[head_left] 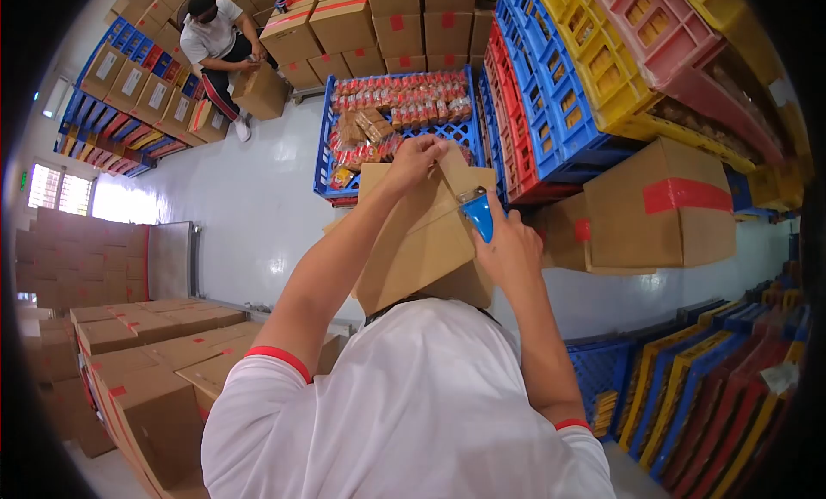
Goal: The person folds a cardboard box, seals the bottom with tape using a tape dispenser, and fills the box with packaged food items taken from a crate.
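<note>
A cardboard box is right in front of my body, its flaps tilted. My left hand is closed in a pinch at the far edge of the flaps; whatever is between the fingertips is too small to make out. My right hand grips a blue hand-held tool with a metal head, possibly a tape dispenser, against the right side of the flaps. Just beyond the box is a blue crate holding rows of packaged goods with red labels.
Stacked blue, yellow and red crates rise at the right, beside a red-taped carton. More cartons stand at the lower left. Another person handles a carton at the upper left. Grey floor lies between.
</note>
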Tool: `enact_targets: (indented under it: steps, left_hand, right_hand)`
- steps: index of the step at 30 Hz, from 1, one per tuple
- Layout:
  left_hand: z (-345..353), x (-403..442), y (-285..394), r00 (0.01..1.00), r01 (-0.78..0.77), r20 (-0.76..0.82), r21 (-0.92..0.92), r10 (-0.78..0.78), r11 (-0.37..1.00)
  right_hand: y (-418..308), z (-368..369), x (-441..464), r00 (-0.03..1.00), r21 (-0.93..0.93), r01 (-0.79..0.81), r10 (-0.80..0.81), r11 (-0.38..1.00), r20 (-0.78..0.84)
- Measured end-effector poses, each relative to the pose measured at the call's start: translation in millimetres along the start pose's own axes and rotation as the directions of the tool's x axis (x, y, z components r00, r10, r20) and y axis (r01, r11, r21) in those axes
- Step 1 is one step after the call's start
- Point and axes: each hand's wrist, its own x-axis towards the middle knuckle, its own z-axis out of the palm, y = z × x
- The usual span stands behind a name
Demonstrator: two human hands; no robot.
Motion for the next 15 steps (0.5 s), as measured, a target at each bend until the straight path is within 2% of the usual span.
enact_targets:
  steps: [4,6,7,9,10,11,12,15]
  left_hand:
    - [-14.8,5.1,-13.4,0.991,0.081,0.100,0.050,-0.086,0.995]
    - [-22.7,9.6,-21.3,0.985,0.106,0.141,-0.031,-0.100,0.994]
    - [-25.1,9.2,-24.8,0.990,0.098,0.105,-0.025,-0.095,0.995]
    - [-21.5,11.8,-35.2,0.987,0.159,0.035,-0.194,-0.156,0.968]
    - [-23.6,18.7,-49.6,0.988,0.151,0.008,-0.193,-0.152,0.970]
    - [-25.0,27.3,-69.2,0.991,0.132,-0.003,0.168,-0.134,0.977]
    - [-27.2,30.9,-79.4,0.993,0.106,-0.005,0.505,-0.120,0.857]
    - [-12.8,4.0,-39.0,0.988,0.136,-0.133,0.543,-0.075,0.829]
  right_hand:
    - [-5.5,3.1,16.9,1.000,-0.022,0.012,-0.011,1.000,0.024]
    - [-13.4,3.9,27.1,0.999,-0.027,0.012,-0.011,1.000,0.039]
    - [-17.7,5.3,32.3,0.998,-0.034,-0.001,0.003,0.999,0.058]
    - [-23.7,10.3,41.5,0.998,-0.028,0.026,-0.025,0.999,0.062]
    - [-25.2,12.5,44.2,0.999,-0.054,0.022,-0.019,0.998,0.048]
    - [-26.3,14.0,45.6,0.999,-0.083,0.010,-0.007,0.996,0.033]
    - [-28.5,11.3,45.1,0.999,-0.071,0.003,0.001,0.997,0.048]
    - [-21.6,18.9,41.7,0.999,-0.081,0.031,-0.034,0.996,-0.025]
